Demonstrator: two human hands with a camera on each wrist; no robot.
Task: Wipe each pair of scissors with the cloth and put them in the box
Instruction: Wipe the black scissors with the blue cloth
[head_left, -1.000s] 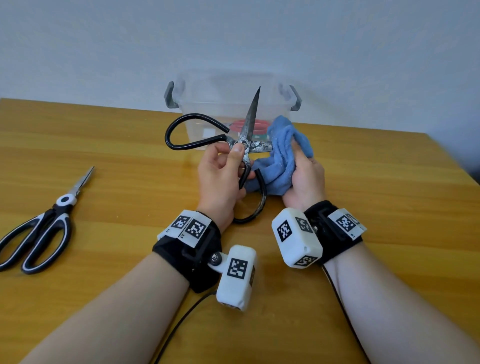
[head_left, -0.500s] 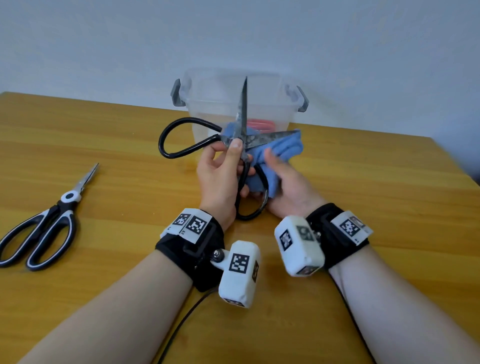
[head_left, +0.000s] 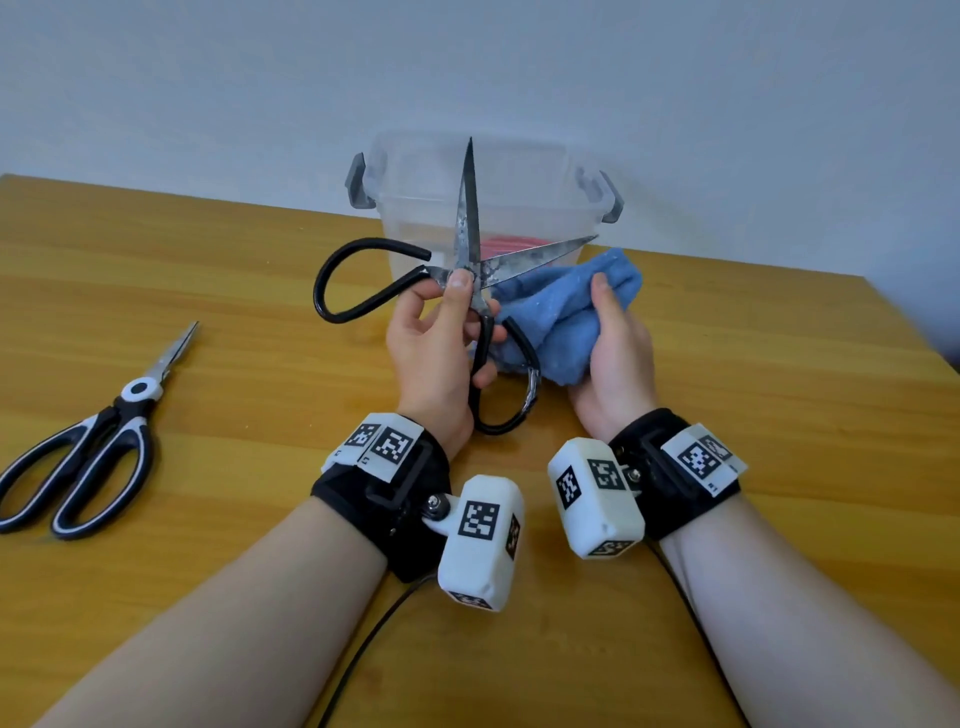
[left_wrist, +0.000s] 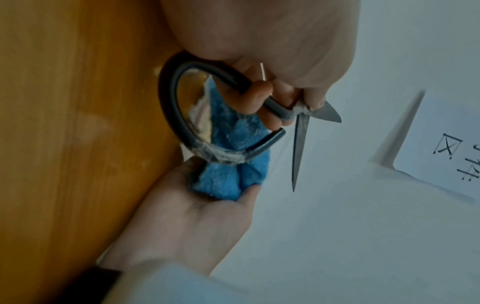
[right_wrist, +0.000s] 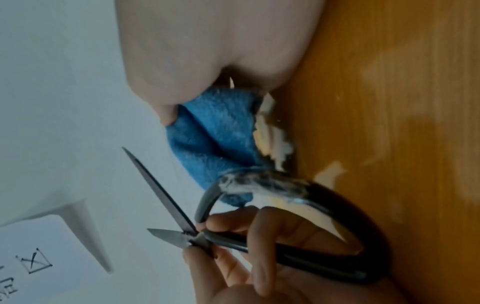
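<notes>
Holding open scissors (head_left: 470, 270); sign (left_wrist: 446, 144) unreadable.

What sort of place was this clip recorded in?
Probably a plain indoor recording station, not a workshop: a bare yellow wooden table against a blank pale wall, holding only a clear plastic box with grey latches and black-and-white-handled scissors.

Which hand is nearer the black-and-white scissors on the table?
Left. The left hand is beside the black-and-white scissors but apart from them; the right hand is farther, holding the cloth.
</notes>
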